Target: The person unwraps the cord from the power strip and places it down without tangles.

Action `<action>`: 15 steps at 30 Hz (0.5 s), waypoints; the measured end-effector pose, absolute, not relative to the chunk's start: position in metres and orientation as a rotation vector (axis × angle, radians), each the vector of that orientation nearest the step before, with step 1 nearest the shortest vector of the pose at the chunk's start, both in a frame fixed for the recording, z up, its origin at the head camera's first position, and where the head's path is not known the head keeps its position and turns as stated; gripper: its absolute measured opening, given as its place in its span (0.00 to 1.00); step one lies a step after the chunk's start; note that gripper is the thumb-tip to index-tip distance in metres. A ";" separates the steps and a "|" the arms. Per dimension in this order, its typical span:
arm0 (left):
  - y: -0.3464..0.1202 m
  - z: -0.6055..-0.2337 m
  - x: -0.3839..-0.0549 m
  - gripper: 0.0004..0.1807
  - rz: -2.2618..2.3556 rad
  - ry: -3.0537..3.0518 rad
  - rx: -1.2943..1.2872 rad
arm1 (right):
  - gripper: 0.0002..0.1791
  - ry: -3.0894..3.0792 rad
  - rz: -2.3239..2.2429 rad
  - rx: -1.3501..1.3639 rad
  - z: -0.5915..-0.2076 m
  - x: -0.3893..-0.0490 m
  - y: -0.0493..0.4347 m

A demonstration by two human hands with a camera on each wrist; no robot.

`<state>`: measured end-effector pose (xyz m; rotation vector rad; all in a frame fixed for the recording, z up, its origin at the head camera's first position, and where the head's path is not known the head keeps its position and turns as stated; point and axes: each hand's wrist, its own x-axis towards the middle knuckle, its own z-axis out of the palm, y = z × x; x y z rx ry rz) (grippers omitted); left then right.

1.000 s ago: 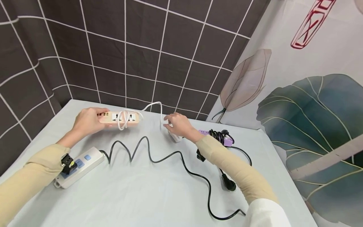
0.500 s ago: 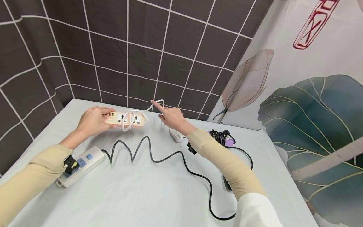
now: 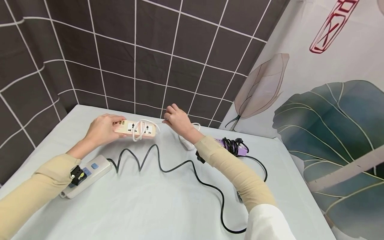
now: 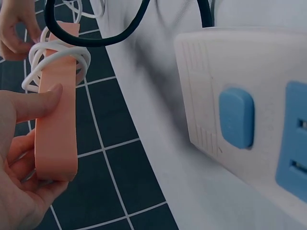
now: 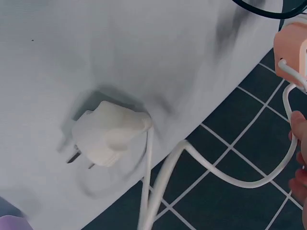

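My left hand (image 3: pixel 103 130) grips one end of a pink power strip (image 3: pixel 127 128), thumb on one side and fingers beneath. Loops of white cord (image 4: pixel 53 52) are wound round the strip's far part. In the head view my right hand (image 3: pixel 178 122) is just right of the strip, near the back edge of the table. The right wrist view shows its thumb and fingers pinching the loose white cord (image 5: pixel 249 184), which curves away from the strip's end. A white plug (image 5: pixel 112 134) on that cord lies on the table, below my right hand.
A white power strip with blue sockets (image 3: pixel 97 170) lies under my left wrist; its black cord (image 3: pixel 168 171) snakes across the table. Right of my right forearm sits a purple power strip (image 3: pixel 242 151) wrapped in black cable (image 3: pixel 231 145). A dark tiled-pattern wall (image 3: pixel 150 66) stands behind.
My right hand left the area over the white plug, moved left with its index finger extended, then curled its fingers on the cord. My left hand and the pink strip shifted slightly right.
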<state>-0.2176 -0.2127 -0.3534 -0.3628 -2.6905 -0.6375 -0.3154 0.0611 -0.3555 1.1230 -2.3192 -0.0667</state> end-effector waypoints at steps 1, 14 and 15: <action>-0.212 -0.353 -0.218 0.33 -0.637 -2.687 -0.363 | 0.07 -2.325 -0.061 1.141 -0.355 -0.315 0.060; -0.209 -0.358 -0.219 0.31 -0.665 -2.686 -0.356 | 0.09 -2.330 -0.261 1.192 -0.353 -0.307 0.059; -0.209 -0.359 -0.219 0.31 -0.661 -2.686 -0.353 | 0.09 -2.320 -0.255 1.181 -0.353 -0.307 0.059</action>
